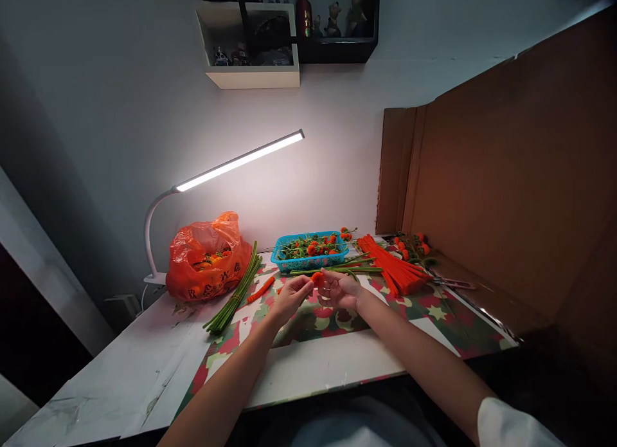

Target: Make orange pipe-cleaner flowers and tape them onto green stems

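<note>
Head view, centre of frame. Left hand [292, 298]: fingers drawn together in a pinch, thumb and fingertips at the left edge of a small round orange-red flower head [317, 279]. Right hand [341, 290]: palm partly open, fingers curled loosely, fingertips touching the flower head's right side. Flower head located between the two hands, raised in front of the blue plastic basket [303, 263], which contains orange-red flowers on green stems. Left of centre: short orange fuzzy strip [261, 291], lying on the patterned table covering [332, 321]; beside it, a tied bundle of long green stems [234, 299]. Farther left: translucent orange-red plastic bag [186, 267] with yellow-orange contents. Right of basket: fanned bundle of flat red-orange strips [395, 267]; scissors with pinkish handles [457, 284] just beside its lower end.
</note>
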`<state>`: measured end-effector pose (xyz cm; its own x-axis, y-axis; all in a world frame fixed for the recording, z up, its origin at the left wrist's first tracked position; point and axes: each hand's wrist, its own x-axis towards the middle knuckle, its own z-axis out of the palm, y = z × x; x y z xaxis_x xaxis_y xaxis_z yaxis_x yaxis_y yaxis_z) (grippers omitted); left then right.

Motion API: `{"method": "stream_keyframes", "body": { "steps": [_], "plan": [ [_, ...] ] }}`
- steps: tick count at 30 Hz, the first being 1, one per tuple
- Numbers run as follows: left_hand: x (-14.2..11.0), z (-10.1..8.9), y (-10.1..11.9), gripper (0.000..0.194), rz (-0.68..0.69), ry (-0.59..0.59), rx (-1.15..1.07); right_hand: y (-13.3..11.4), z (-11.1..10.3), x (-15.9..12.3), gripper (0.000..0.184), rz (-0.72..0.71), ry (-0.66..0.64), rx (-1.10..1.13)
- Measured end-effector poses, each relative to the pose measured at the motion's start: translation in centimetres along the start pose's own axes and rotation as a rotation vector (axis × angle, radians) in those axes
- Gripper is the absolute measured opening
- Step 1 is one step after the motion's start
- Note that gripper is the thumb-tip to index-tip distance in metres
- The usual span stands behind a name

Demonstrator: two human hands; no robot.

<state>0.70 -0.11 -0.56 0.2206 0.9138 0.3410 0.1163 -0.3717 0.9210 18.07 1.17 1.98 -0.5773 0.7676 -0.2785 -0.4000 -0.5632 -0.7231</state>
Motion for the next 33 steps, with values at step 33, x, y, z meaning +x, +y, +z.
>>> {"method": "stream_keyframes", "body": {
  "steps": [33],
  "plan": [
    [-0.5,-0.8,1.2,0.018,0.472,0.337,0.544,0.9,0.5,0.4,0.02,-0.963,-0.027,-0.657]
  ]
}}
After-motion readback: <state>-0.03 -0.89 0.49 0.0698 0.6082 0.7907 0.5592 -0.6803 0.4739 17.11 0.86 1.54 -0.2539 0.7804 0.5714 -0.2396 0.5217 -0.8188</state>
